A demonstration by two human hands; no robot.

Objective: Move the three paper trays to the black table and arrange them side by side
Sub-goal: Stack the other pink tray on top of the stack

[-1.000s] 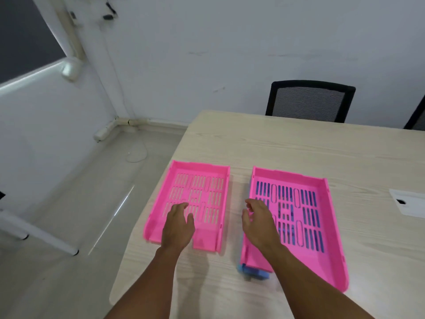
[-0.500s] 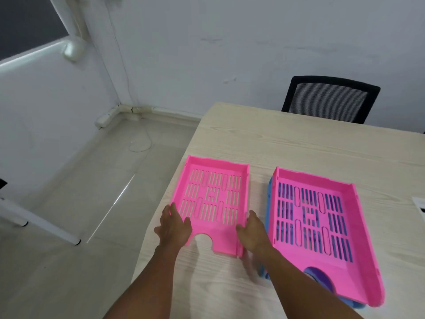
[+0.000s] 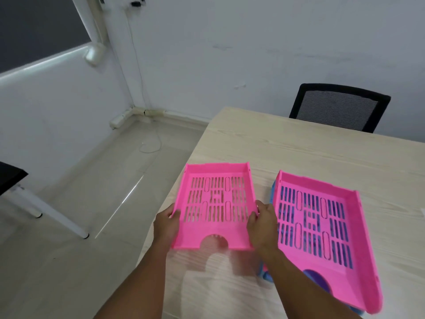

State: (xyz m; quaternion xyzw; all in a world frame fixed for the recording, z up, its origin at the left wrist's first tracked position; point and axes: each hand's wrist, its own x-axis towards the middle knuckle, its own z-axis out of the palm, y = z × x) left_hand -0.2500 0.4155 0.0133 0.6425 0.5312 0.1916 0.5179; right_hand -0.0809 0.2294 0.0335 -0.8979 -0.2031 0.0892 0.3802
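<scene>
A pink paper tray (image 3: 216, 236) is held just above the near left corner of the light wooden table (image 3: 299, 146), casting a shadow below. My left hand (image 3: 167, 223) grips its left wall and my right hand (image 3: 263, 224) grips its right wall. To the right, a second pink tray (image 3: 349, 226) sits stacked on a blue tray (image 3: 266, 276), of which only edges show. A corner of the black table (image 3: 10, 178) appears at the far left on white legs.
A black mesh chair (image 3: 338, 107) stands behind the wooden table. Pale tiled floor (image 3: 80, 203) lies between the two tables, with a thin white cable near the wall corner. The white table leg (image 3: 53, 214) slants across the floor.
Both hands moved from the tray's front edge to its side walls and closed on them. The left pink tray has risen off the table.
</scene>
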